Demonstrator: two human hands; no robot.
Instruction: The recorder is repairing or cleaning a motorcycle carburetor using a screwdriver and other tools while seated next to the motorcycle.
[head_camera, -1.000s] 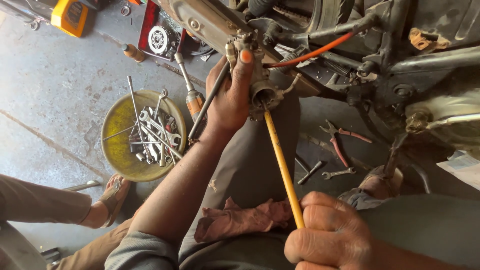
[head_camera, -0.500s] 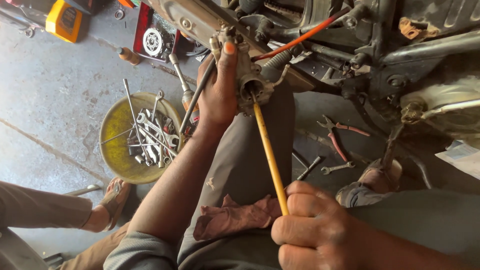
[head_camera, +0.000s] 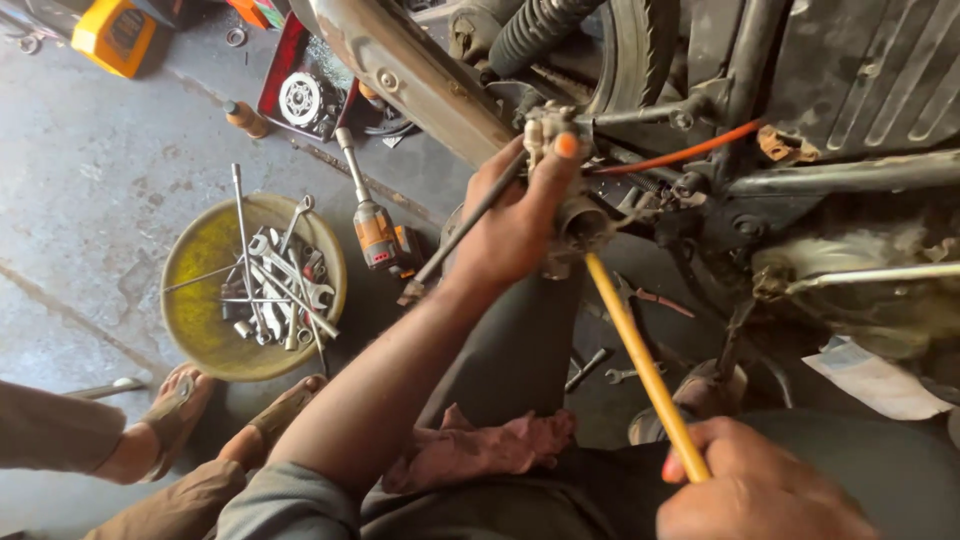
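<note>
Dark, grimy motorcycle frame with black tyre (head_camera: 640, 60) filling the space above and to the right of both hands. Round yellow metal basin (head_camera: 195, 300) heaped with silver spanners, on the grey concrete floor well to the left of the left hand. Orange-and-black cordless driver (head_camera: 375, 230) lying between basin and left hand. Crumpled reddish rag (head_camera: 480, 450) on the lap, below the left forearm and left of the right hand. Left hand (head_camera: 515, 225) raised, fingers curled shut around a small grey metal carburettor-like part (head_camera: 580, 225), thumb pressed against its top; a thin dark rod (head_camera: 460, 235) slanting down-left under the same palm. Right hand (head_camera: 750, 495) at lower right, closed in a fist around the lower end of a long yellow-shafted tool (head_camera: 640, 360). Shaft running up-left from right fist, tip touching the underside of the grey part just beside the left-hand fingers. Sandalled foot (head_camera: 165, 420) of another person at far lower left.
</note>
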